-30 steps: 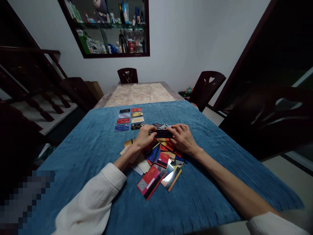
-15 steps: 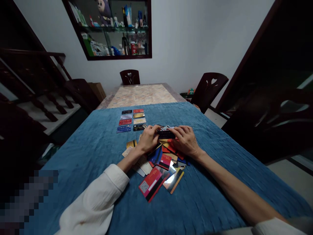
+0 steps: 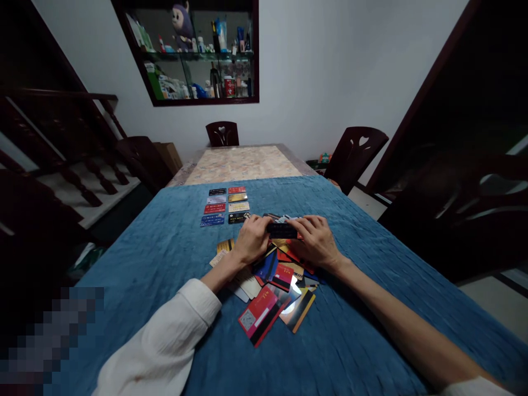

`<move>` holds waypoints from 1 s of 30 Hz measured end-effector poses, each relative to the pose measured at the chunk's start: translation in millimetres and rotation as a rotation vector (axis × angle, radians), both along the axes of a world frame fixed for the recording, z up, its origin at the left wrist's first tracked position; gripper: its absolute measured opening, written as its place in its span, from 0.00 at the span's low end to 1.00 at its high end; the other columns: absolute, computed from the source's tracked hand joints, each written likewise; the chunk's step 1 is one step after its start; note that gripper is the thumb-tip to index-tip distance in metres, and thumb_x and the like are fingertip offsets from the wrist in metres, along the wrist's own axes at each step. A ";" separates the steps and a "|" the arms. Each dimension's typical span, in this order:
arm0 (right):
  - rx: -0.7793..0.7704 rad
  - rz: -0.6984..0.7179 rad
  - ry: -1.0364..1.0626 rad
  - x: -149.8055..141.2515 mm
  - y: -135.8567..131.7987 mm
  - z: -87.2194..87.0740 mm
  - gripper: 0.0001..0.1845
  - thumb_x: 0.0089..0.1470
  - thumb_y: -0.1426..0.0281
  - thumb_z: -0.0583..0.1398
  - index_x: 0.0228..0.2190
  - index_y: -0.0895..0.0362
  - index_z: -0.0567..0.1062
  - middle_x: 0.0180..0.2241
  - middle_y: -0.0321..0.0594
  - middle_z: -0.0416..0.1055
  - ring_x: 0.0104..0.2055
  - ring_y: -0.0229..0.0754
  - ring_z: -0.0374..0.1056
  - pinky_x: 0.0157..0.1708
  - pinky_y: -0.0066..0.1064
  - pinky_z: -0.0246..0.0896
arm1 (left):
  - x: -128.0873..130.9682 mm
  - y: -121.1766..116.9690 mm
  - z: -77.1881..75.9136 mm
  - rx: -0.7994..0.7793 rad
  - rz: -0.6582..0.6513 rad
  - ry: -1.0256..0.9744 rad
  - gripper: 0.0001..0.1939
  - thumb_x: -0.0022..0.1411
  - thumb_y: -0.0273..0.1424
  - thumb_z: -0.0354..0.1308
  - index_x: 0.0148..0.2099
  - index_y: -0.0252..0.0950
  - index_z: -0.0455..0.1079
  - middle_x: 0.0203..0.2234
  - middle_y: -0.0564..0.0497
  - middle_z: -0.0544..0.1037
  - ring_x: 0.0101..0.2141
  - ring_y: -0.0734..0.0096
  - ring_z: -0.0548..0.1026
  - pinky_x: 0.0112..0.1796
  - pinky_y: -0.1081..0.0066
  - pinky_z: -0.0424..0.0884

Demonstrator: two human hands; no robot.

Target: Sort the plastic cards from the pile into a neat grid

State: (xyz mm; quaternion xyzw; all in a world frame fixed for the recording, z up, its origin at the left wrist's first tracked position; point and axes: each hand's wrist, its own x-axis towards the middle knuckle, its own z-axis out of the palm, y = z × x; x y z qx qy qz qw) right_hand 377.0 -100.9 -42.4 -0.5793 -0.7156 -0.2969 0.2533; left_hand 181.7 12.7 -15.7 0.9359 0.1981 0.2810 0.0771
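Note:
A black card (image 3: 282, 231) is held between both hands, above the far side of a heap of cards. My left hand (image 3: 252, 240) grips its left end, and my right hand (image 3: 317, 242) has its fingers closed on the right end. Beneath them lie mixed cards, among them a red card with a QR code (image 3: 259, 316), a smaller red card (image 3: 282, 276), a blue card (image 3: 266, 266) and a yellow-edged card (image 3: 303, 311). Beyond my left hand, several cards lie in two neat columns, including a blue card (image 3: 213, 220) and a gold card (image 3: 238, 197).
A blue cloth (image 3: 165, 275) covers the near part of the table, with a patterned tabletop (image 3: 243, 164) beyond it. Dark wooden chairs stand at the far end (image 3: 223, 133) and right side (image 3: 358, 154). A wall cabinet (image 3: 206, 103) holds bottles and a plush toy.
The view has shifted slightly, so everything sits a little lower and to the right. Both hands keep their hold on the black card, with little other movement.

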 end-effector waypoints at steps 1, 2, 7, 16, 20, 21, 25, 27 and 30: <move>-0.010 -0.002 0.000 -1.3 0.2 1.0 0.22 0.58 0.67 0.60 0.54 0.57 0.72 0.47 0.48 0.75 0.49 0.51 0.62 0.50 0.44 0.52 | -1.9 0.0 -0.1 0.014 0.000 0.014 0.17 0.58 0.21 0.53 0.50 0.35 0.68 0.43 0.43 0.76 0.46 0.56 0.70 0.49 0.58 0.70; -0.021 -0.004 0.001 -2.7 0.6 1.9 0.22 0.58 0.67 0.60 0.54 0.57 0.72 0.47 0.49 0.75 0.49 0.52 0.62 0.50 0.44 0.52 | -3.9 0.0 -0.2 0.028 0.000 0.025 0.18 0.58 0.21 0.54 0.51 0.35 0.67 0.44 0.43 0.76 0.47 0.56 0.69 0.49 0.57 0.70; -0.059 0.020 0.026 -9.9 6.0 6.3 0.22 0.59 0.65 0.59 0.53 0.58 0.72 0.47 0.48 0.75 0.49 0.51 0.62 0.50 0.43 0.51 | -15.0 0.9 0.7 0.096 0.029 0.049 0.19 0.59 0.24 0.55 0.54 0.34 0.66 0.46 0.41 0.75 0.48 0.54 0.69 0.50 0.55 0.70; -0.114 0.056 0.046 -25.5 24.5 18.0 0.23 0.59 0.60 0.61 0.53 0.57 0.72 0.47 0.48 0.74 0.49 0.51 0.62 0.46 0.41 0.52 | -38.0 13.1 2.1 0.129 0.043 0.052 0.23 0.60 0.25 0.57 0.58 0.34 0.62 0.53 0.38 0.70 0.53 0.52 0.68 0.53 0.54 0.68; -0.142 0.048 0.023 -31.7 36.1 19.0 0.23 0.58 0.61 0.62 0.52 0.57 0.73 0.47 0.50 0.72 0.49 0.52 0.61 0.45 0.40 0.53 | -48.3 20.9 1.9 0.135 0.062 0.071 0.25 0.58 0.25 0.58 0.59 0.34 0.63 0.54 0.37 0.69 0.54 0.50 0.68 0.53 0.53 0.68; -0.152 0.046 0.022 -33.3 39.6 18.6 0.23 0.58 0.61 0.62 0.52 0.56 0.73 0.47 0.50 0.72 0.49 0.52 0.61 0.44 0.40 0.54 | -51.0 22.5 2.6 0.136 0.068 0.081 0.26 0.58 0.25 0.58 0.59 0.34 0.63 0.54 0.37 0.69 0.54 0.50 0.68 0.53 0.52 0.68; -0.205 0.056 0.029 -39.5 54.4 17.4 0.26 0.56 0.60 0.64 0.53 0.58 0.72 0.48 0.51 0.71 0.50 0.53 0.60 0.44 0.40 0.54 | -61.3 29.7 6.7 0.135 0.084 0.111 0.25 0.58 0.27 0.59 0.58 0.32 0.64 0.54 0.35 0.69 0.54 0.47 0.67 0.53 0.50 0.68; -0.245 0.073 0.030 -42.4 61.8 18.1 0.28 0.55 0.61 0.64 0.55 0.59 0.71 0.50 0.51 0.70 0.51 0.53 0.59 0.45 0.40 0.54 | -66.1 34.8 7.8 0.124 0.084 0.118 0.25 0.58 0.29 0.59 0.58 0.32 0.65 0.53 0.35 0.69 0.54 0.47 0.67 0.52 0.50 0.68; -0.307 0.090 0.022 -47.6 73.5 20.6 0.30 0.54 0.61 0.64 0.56 0.58 0.70 0.51 0.52 0.70 0.52 0.54 0.57 0.46 0.41 0.54 | -73.7 44.6 7.6 0.109 0.093 0.131 0.24 0.58 0.29 0.60 0.57 0.33 0.65 0.53 0.36 0.69 0.53 0.47 0.68 0.52 0.50 0.68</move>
